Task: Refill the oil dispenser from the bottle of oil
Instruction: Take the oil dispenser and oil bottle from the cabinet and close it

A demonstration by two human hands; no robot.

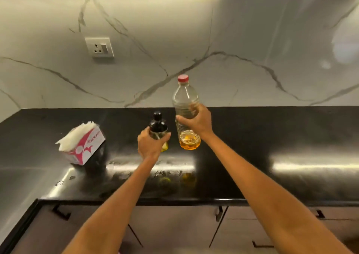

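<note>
Left hand (149, 146) wrapped round one oil dispenser (158, 126), hiding lower body. Right hand (198, 120) grips one oil bottle (185, 102), red cap on. One napkin box (83, 145).

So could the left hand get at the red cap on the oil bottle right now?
Probably not yet: the left hand grips the oil dispenser. The red cap itself stands uncovered, since the right hand holds the oil bottle lower down.

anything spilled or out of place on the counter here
Nothing stands out. The oil bottle, red cap on, and the black-topped oil dispenser both stand upright on the black counter, held by the right hand and left hand. The smears near them may only be glare.
</note>
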